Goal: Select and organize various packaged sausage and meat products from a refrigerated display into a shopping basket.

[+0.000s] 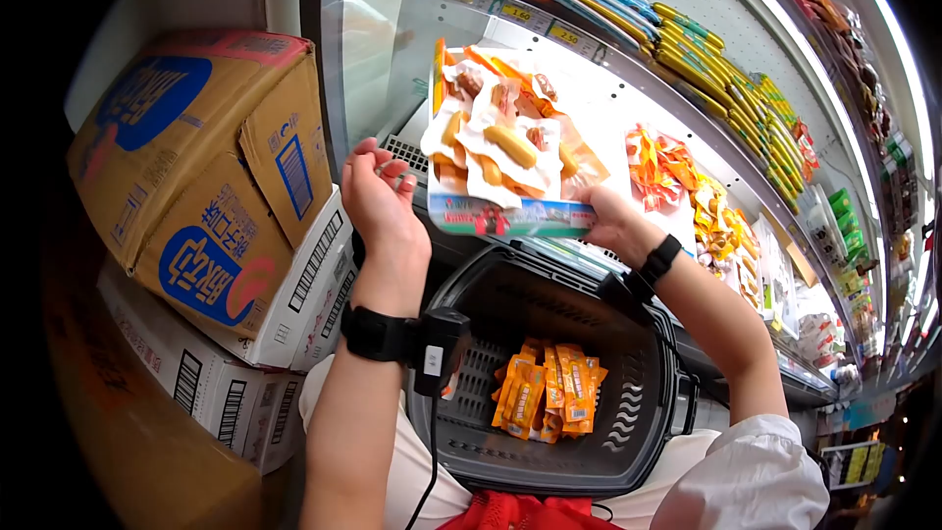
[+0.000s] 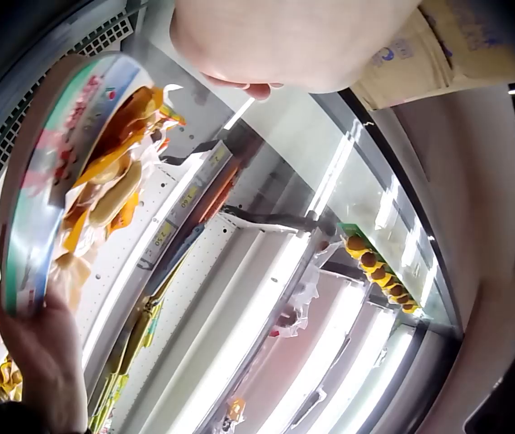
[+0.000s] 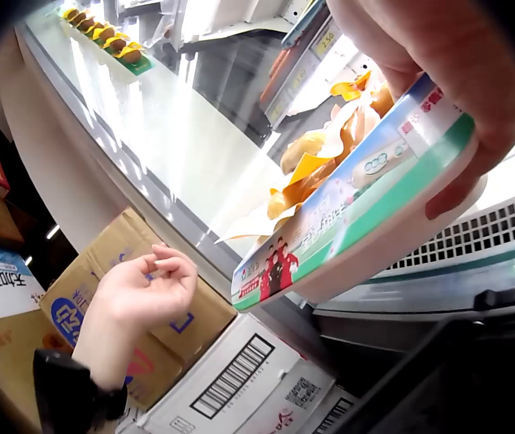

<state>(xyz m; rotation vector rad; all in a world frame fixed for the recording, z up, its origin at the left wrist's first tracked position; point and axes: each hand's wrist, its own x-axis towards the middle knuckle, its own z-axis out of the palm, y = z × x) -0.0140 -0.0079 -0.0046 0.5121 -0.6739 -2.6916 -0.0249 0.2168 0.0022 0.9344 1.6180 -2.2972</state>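
A white display tray [image 1: 505, 213] with a blue and green printed front holds several sausage packs [image 1: 510, 145] in orange and clear wrap. My right hand [image 1: 620, 224] grips its near right corner, fingers under the tray and thumb at the rim, as the right wrist view shows. The tray tilts at the cooler shelf's front edge, above the basket. To its left my left hand [image 1: 381, 198] is raised, palm up, its fingers loosely bent around nothing. Below both hands, a dark grey shopping basket [image 1: 628, 334] contains several small orange packets [image 1: 549, 391].
Brown cartons [image 1: 201, 177] on white boxes [image 1: 221, 402] stand close at the left. On the cooler's upper shelf lie rows of stick-shaped packs [image 1: 687, 59]. Red-orange packs [image 1: 659, 165] and yellow packs [image 1: 721, 221] lie right of the tray. A glass side panel [image 1: 365, 69] bounds the cooler.
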